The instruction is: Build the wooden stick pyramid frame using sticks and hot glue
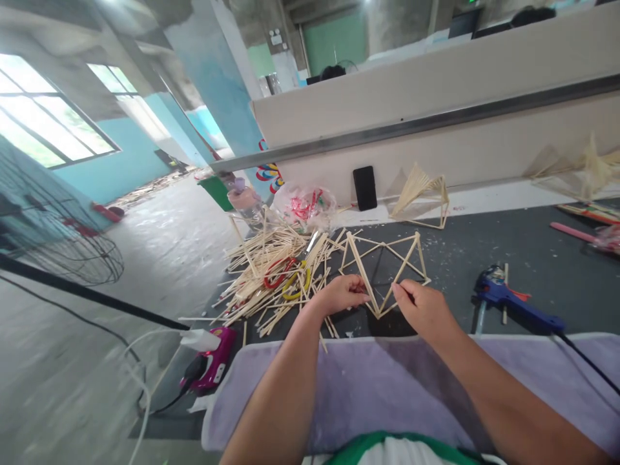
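Note:
A frame of thin wooden sticks (361, 268) stands on the dark table just in front of me, its sticks meeting in a V at the near corner. My left hand (345, 294) is closed at the left of this corner, fingers bent against the frame's lower sticks; its fingertips are partly hidden. From the right, my right hand (422, 305) pinches the slanted stick on that side between thumb and fingers. Beside my left hand lies a heap of loose sticks (252, 255), with scissors (296, 287) with red and yellow handles on it.
Right of my hands rests a blue glue gun (516, 307), its cord trailing off right. A black phone (365, 188) leans against the partition near a finished-looking stick model (443, 200). Behind the heap sits a plastic bag (307, 205). A magenta power strip (217, 358) lies left of the purple cloth (358, 381).

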Demonstrator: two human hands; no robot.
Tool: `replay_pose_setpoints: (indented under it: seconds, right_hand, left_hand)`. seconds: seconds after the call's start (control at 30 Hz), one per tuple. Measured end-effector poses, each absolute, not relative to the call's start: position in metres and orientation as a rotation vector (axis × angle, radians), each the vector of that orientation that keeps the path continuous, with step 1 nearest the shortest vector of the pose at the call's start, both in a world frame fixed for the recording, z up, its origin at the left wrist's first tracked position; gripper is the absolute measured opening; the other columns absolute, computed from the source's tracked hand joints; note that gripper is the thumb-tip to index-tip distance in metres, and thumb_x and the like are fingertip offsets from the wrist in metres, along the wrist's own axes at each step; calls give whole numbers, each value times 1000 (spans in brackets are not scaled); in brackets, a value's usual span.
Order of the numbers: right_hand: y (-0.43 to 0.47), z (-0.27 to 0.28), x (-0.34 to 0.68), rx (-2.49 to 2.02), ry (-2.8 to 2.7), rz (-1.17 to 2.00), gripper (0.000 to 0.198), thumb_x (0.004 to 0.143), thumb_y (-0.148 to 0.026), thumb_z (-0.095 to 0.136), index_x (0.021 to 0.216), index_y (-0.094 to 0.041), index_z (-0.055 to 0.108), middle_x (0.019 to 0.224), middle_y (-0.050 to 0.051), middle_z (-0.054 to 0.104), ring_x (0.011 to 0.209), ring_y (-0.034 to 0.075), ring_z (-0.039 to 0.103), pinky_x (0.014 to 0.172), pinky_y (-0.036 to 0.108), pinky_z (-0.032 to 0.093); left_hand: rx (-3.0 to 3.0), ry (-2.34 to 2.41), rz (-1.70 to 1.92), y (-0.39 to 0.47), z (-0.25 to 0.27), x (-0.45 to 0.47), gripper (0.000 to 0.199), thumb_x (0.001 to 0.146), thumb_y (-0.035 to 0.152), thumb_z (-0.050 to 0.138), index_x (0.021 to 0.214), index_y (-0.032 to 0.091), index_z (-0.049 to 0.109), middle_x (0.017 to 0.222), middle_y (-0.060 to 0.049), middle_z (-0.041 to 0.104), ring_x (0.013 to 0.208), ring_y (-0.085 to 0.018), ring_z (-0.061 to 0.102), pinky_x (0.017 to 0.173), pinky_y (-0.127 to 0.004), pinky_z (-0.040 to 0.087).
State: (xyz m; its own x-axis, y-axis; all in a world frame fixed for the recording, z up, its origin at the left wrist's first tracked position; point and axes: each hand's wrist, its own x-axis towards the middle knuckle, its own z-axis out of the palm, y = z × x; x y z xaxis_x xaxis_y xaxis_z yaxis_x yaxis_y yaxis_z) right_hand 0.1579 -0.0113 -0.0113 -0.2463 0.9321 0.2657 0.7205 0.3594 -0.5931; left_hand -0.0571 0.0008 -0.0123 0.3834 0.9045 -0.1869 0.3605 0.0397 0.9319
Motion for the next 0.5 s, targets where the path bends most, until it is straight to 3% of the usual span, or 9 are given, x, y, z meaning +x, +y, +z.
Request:
replay_pose_setpoints:
  seconds: [0.2, 0.5]
  right_hand:
    - [-8, -12, 160, -1399, -1970, 444, 41, 86, -45, 37, 55, -19, 44, 47, -2, 42, 47, 11, 38, 50, 24, 25]
    - [-12, -4, 161, -1312, -1892, 478, 40, 87, -41, 37, 54, -18, 39, 47, -4, 38, 48, 9, 37, 51, 23, 26]
  left_hand:
    - [1642, 1142, 528, 0, -13, -58, 27, 63, 26, 70, 84, 13, 61, 71, -1, 61, 66, -12, 55, 60, -23, 42]
    - [1612, 1227, 569, -2, 6, -70, 34, 65, 29, 66, 95, 14, 62, 64, 3, 54, 56, -8, 49, 54, -20, 37]
